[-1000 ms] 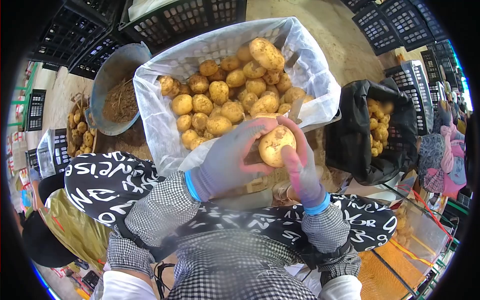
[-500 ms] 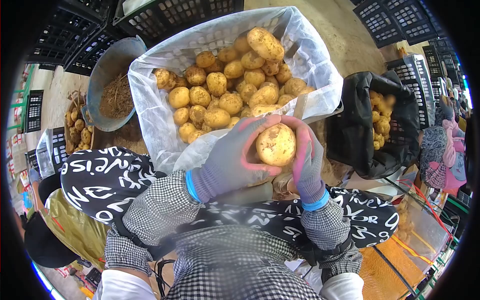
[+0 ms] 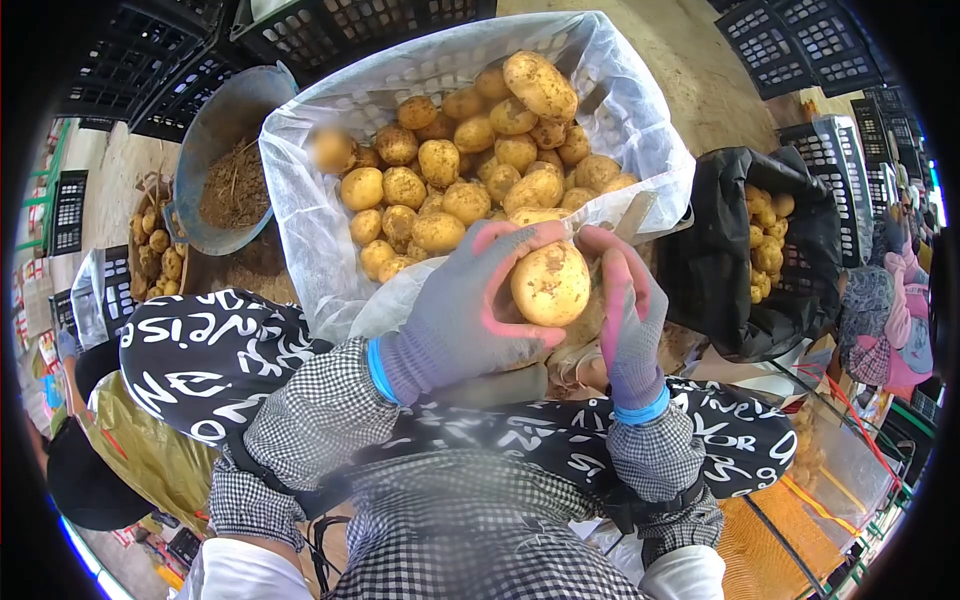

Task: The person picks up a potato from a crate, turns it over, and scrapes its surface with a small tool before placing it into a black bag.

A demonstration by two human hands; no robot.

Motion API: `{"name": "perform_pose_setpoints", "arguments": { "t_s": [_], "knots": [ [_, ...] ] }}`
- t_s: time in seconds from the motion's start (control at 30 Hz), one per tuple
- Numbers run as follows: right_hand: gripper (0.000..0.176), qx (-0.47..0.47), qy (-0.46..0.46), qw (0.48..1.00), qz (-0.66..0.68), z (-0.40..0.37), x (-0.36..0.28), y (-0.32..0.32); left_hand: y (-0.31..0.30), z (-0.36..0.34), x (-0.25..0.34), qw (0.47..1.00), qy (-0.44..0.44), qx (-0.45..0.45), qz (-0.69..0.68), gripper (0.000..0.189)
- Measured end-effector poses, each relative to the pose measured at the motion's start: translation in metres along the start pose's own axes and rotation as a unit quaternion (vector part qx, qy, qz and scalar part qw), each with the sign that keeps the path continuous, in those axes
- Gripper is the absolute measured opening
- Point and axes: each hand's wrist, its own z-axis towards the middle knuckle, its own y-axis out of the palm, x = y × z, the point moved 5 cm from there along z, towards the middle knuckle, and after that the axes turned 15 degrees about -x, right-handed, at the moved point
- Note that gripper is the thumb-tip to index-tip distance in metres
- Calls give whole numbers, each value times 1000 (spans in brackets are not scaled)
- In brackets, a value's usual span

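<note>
My left hand (image 3: 462, 310), in a grey glove with pink fingertips, grips a round yellow potato (image 3: 551, 284) between thumb and fingers. Just right of that potato is my right hand (image 3: 630, 310), gloved alike, its palm side turned toward the potato and its thumb and fingers apart. A gap shows between most of this hand and the potato. Beyond both hands stands a crate lined with white cloth (image 3: 295, 190), holding several soil-specked potatoes (image 3: 466, 202). One large oblong potato (image 3: 540, 85) lies on top at the back.
A blue-grey bucket (image 3: 190, 150) with soil stands left of the crate. On the right is a black-lined container (image 3: 700, 270) with potatoes. Black crates (image 3: 360, 30) stand at the back. A person in pink (image 3: 905, 300) is at far right, another person (image 3: 90, 470) at lower left.
My right hand has moved slightly right, away from the potato, and opened a little. My left hand still grips the potato. The view has shifted slightly.
</note>
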Motion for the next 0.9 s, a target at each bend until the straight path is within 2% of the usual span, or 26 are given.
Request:
{"name": "perform_pose_setpoints", "arguments": {
  "t_s": [0.1,0.13,0.17,0.23,0.3,0.43,0.53,0.6,0.63,0.73,0.8,0.87,0.9],
  "knots": [
    [41,0,-35,997,-64,0,-2,-2,-1,1,-3,1000,23,2,9,84],
    [41,-12,-49,999,16,0,-4,-3,0,1,-5,999,32,-1,14,85],
    [41,-24,-63,993,97,0,-8,-4,3,2,-11,993,40,6,-110,86],
    [42,-13,-67,991,116,-3,-16,-6,10,5,-24,935,54,17,-351,87],
    [45,31,-51,998,-8,-6,-23,-6,11,7,-29,919,41,22,-391,87],
    [45,-48,-52,997,12,-16,-12,7,15,6,-28,877,19,11,-480,87],
    [43,-52,-68,996,-33,-19,-3,14,16,4,-30,903,15,12,-429,90],
    [41,-38,-92,993,-63,-16,-2,18,14,3,-35,942,-9,4,-335,90],
    [41,-31,-51,998,-22,-17,-5,14,14,3,-37,958,-22,0,-286,91],
    [38,-18,12,1000,18,-20,-5,12,18,5,-38,937,-3,-5,-349,90],
    [37,-25,2,998,-50,-21,-10,15,17,4,-33,937,-13,3,-348,89],
    [37,-44,-37,982,-181,-22,-19,22,17,2,-35,938,-20,6,-345,89],
    [37,-41,-53,984,-164,-22,-15,21,19,2,-38,939,-23,6,-343,88]
  ]
}}
